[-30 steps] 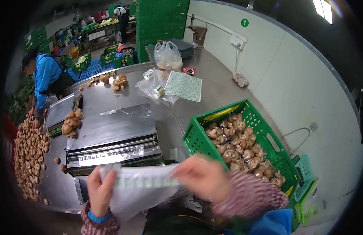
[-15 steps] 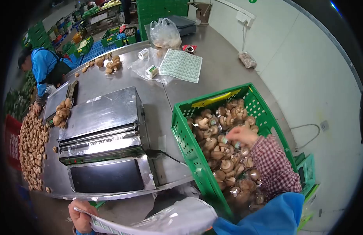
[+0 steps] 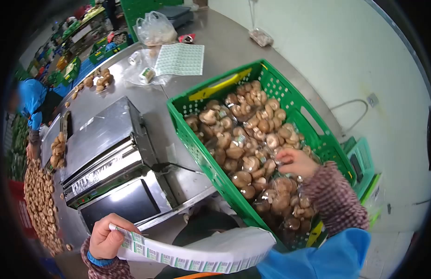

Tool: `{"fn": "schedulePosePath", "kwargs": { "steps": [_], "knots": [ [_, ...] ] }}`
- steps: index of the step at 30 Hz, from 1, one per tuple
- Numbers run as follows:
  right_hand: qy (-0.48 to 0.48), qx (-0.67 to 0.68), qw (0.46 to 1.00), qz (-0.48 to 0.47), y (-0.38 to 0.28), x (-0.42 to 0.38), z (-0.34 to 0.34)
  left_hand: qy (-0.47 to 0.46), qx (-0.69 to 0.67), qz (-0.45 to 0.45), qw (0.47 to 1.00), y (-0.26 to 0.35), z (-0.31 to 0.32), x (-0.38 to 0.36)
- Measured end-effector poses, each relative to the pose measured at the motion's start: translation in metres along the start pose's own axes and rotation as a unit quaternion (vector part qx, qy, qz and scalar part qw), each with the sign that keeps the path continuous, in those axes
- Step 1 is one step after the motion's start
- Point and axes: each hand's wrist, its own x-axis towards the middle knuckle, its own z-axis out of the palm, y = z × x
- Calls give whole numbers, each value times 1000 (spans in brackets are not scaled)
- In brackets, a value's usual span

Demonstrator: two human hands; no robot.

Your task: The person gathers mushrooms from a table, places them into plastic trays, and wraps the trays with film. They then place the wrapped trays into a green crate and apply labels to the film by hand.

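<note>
My left hand (image 3: 108,235) is closed on the edge of a white label sheet (image 3: 192,253), with green-and-white printed labels along its curled edge. The sheet sags across my front toward the crate. My right hand (image 3: 297,163) is inside the green crate (image 3: 210,179), just over the clear-wrapped packs of brown mushrooms (image 3: 250,162). Its fingers are bent with thumb and forefinger apart, and nothing shows between them. The packs fill the crate, their film glinting.
A wrapping machine (image 3: 101,139) stands on the steel table (image 3: 183,135), with loose mushrooms (image 3: 38,204) heaped at left. Another label sheet (image 3: 180,59), rolls and a plastic bag (image 3: 155,30) lie farther back. A person in blue (image 3: 31,97) works at far left.
The view has shifted, so the crate appears farther left. My left hand has raised the label sheet, showing its printed edge. The small label at my right fingertips no longer shows there.
</note>
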Motion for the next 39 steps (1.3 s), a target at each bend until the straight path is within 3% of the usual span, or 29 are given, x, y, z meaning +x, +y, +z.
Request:
{"fn": "schedulePosePath", "kwargs": {
  "steps": [1,3,4,5,6,7,8,9,11,13,16,18,19,21,22,23,25,26,27,30,32,33,35,36,38,39],
  "knots": [
    [-75,123,987,78,-1,-21,-7,-8,-3,-2,1000,1,2,6],
    [-22,69,996,57,16,-40,10,-43,-15,-8,999,4,10,16],
    [63,-49,997,-9,28,-47,28,-62,-18,6,998,6,16,24],
    [140,-171,971,-91,29,-45,44,-94,82,-3,992,23,20,34],
    [201,-326,896,-224,27,-46,42,-104,98,26,989,25,24,38],
    [242,-327,873,-269,-1,-56,42,-115,118,21,986,30,25,40],
    [235,-193,925,-227,-31,-64,47,-127,153,14,980,35,26,41],
    [221,-57,957,-177,-62,-75,52,-109,149,77,980,37,33,44],
    [37,65,979,-192,-143,-110,84,-135,172,43,975,51,37,44],
    [-2,-13,904,-428,-174,-117,131,-146,202,47,967,61,42,43],
    [-68,-70,914,-394,-199,-121,155,-154,240,46,957,68,45,39],
    [33,-168,875,-453,-188,-115,162,-108,238,34,965,67,51,37],
    [32,-170,880,-443,-183,-113,164,-114,230,30,966,61,53,36],
    [94,-146,813,-555,-168,-116,162,-43,178,2,983,44,60,40],
    [83,-94,836,-533,-163,-121,155,-54,168,3,984,39,63,42],
    [71,-29,869,-489,-161,-132,140,-125,141,-40,981,40,61,42],
    [107,46,905,-409,-151,-142,117,-176,-64,-24,982,11,79,39],
    [132,10,910,-394,-146,-144,117,-247,-205,-41,946,13,91,42],
    [128,-34,903,-409,-141,-145,120,-277,-237,-76,928,18,99,48],
    [124,-30,882,-454,-131,-151,125,-282,-178,-90,939,17,127,47],
    [224,27,905,-360,-124,-171,92,-327,-137,-75,932,5,139,43],
    [236,162,910,-299,-115,-179,70,-361,-125,-60,922,-5,144,38],
    [126,122,969,-171,-63,-187,15,-428,-134,-105,888,-16,150,28],
    [89,142,981,-95,-28,-186,3,-454,-107,-74,882,-14,150,30],
    [83,33,996,24,40,-174,-4,-479,-82,-41,873,-5,151,34],
    [102,9,992,73,67,-166,-1,-498,-36,18,866,-1,152,35]
  ]
}}
